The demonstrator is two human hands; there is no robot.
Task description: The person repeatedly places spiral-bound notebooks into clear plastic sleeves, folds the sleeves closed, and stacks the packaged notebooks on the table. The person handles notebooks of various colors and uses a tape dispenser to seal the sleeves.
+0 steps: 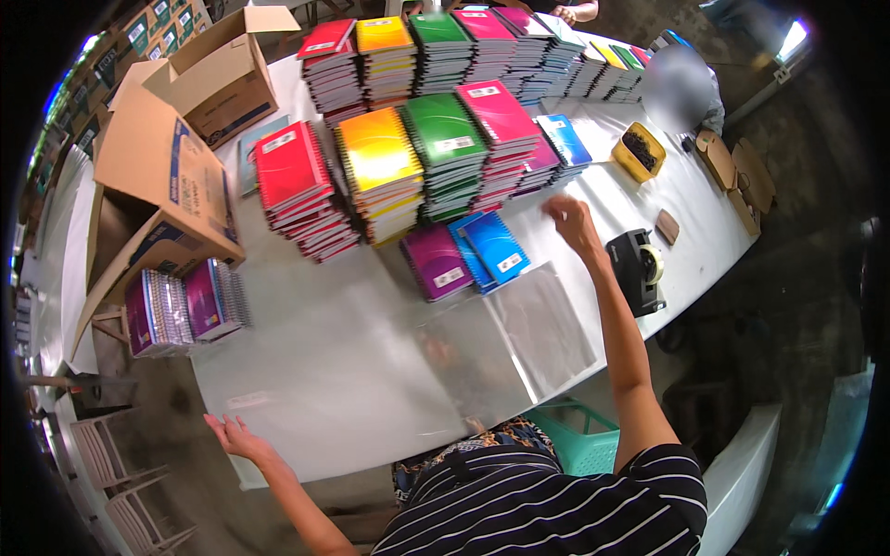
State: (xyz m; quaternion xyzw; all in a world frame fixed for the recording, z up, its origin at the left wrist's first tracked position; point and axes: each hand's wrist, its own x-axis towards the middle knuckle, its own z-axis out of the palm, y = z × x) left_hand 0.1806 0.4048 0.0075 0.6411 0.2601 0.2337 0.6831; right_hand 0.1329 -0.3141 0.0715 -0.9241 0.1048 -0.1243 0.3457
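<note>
My left hand point(236, 437) is open, palm turned up, by the table's front left edge, with nothing in it. Over the table, right of the short stack of blue notebooks point(567, 141), hovers my right hand point(570, 221); its fingers look curled but are blurred. Between my hands lie a purple spiral notebook point(438, 263) and overlapping blue notebooks point(496, 248). Clear plastic bags point(542, 324) lie flat in front of them. Behind stand tall stacks of red point(292, 167), yellow point(378, 153), green point(443, 134) and pink notebooks point(496, 111).
A black tape dispenser point(635, 273) and a brown block point(667, 226) sit right of my arm, a yellow tub point(640, 153) beyond. Cardboard boxes point(167, 185) and wrapped purple notebooks point(185, 306) are at left. A second row of stacks point(445, 46) and other people are farther back.
</note>
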